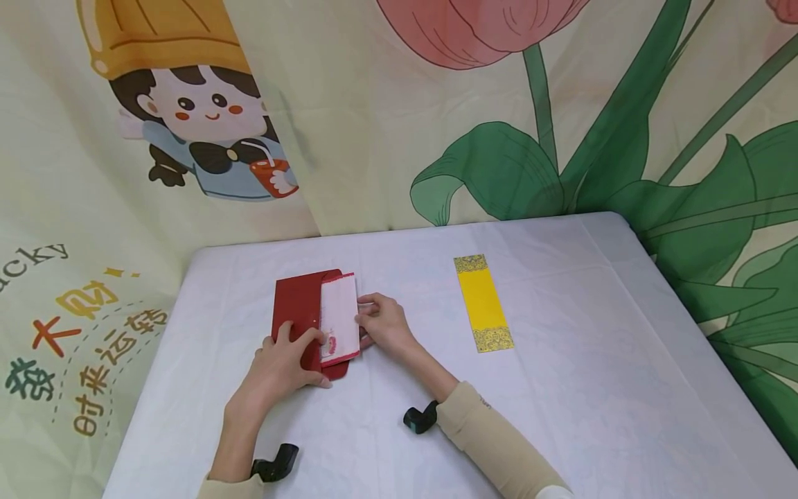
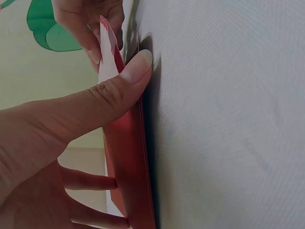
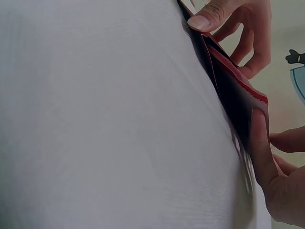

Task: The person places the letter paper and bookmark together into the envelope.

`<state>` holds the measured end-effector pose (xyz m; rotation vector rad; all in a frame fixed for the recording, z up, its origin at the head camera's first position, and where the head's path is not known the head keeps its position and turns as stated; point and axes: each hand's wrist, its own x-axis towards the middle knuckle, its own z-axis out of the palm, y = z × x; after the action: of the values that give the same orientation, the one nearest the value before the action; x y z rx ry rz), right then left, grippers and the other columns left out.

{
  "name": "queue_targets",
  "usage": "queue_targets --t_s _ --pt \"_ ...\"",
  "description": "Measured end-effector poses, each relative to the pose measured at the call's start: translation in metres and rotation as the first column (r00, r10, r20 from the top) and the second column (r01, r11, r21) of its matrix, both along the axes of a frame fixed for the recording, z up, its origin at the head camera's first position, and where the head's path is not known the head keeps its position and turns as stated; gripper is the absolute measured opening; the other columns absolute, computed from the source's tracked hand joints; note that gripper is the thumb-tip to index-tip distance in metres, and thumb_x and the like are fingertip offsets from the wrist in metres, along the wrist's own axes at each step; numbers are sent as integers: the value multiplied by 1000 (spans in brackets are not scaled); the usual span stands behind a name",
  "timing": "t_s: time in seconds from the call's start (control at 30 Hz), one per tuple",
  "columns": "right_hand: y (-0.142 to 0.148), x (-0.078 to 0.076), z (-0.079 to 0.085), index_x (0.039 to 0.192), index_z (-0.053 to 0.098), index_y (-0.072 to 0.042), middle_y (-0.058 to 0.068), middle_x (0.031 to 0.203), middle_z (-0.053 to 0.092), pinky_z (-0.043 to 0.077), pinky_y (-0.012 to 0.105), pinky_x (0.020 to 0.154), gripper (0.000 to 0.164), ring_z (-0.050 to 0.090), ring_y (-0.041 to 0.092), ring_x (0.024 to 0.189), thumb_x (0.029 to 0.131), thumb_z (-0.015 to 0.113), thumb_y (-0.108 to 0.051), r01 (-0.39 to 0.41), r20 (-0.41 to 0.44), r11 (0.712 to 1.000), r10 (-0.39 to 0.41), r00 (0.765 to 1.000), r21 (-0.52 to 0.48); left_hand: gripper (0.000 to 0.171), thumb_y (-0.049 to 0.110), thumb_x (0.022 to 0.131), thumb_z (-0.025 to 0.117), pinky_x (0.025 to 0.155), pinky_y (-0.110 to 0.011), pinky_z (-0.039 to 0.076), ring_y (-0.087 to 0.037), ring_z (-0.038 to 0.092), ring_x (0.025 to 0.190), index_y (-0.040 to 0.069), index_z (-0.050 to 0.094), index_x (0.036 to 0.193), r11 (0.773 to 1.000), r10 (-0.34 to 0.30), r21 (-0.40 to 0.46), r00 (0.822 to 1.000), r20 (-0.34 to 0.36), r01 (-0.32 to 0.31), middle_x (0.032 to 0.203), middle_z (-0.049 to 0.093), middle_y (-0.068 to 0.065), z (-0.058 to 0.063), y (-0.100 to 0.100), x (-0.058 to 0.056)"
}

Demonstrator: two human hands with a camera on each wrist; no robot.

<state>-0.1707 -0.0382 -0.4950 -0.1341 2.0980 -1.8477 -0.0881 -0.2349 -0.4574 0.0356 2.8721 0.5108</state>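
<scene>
We see the left hand (image 1: 277,367) spread over the red envelope (image 1: 296,301), its fingers apart and their tips pressing on the red face, while the thumb reaches out to the edge at the envelope's six o'clock. The right hand (image 1: 385,326) is almost closed: thumb and fingertip pinch the white card (image 1: 339,305) at its three o'clock edge, one on either side of it, as we see from the right wrist. The card overlaps the envelope's three o'clock side; how much of it is tucked inside we cannot tell. Taking the head view as a dial, we find the envelope toward eight o'clock on the white-covered table (image 1: 561,388).

At the card's seven o'clock there is small red print, too small for us to read; red trim runs along its twelve and six o'clock ends. On the backdrop (image 1: 349,138) at nine o'clock we read "cky", the end of a word cut off by the frame, and below it 發大财 and 时来运转. A tiny dark mark sits on the right beige sleeve (image 1: 505,443), illegible to us. The yellow strip (image 1: 484,299), near four o'clock on the dial, carries ornamental bands at both ends.
</scene>
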Motion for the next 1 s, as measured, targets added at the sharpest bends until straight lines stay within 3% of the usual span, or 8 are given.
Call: queue_targets --t_s 0.33,0.57,1.0 --pt "-4 1 0 135 60 1 12 94 71 61 34 54 39 70 16 64 97 63 2 -23 8 1000 23 1000 -3 77 42 68 95 82 -65 56 -63 41 121 19 59 133 1000 -5 -1 1000 3 5 148 34 -34 0 0 1" --pt "-8 2 1 134 61 2 11 93 71 60 31 53 38 74 23 69 96 64 1 -29 -23 999 30 999 34 80 42 68 95 81 -63 58 -62 41 122 17 59 134 1000 -5 -4 1000 -3 5 148 34 -35 1 0 1" --pt "-16 3 1 133 61 3 14 94 72 60 34 53 40 70 22 59 93 65 5 -42 -14 999 41 999 -10 78 43 67 96 81 -64 57 -63 42 120 17 59 131 1000 -11 -6 1000 -10 11 147 35 -35 0 -1 0"
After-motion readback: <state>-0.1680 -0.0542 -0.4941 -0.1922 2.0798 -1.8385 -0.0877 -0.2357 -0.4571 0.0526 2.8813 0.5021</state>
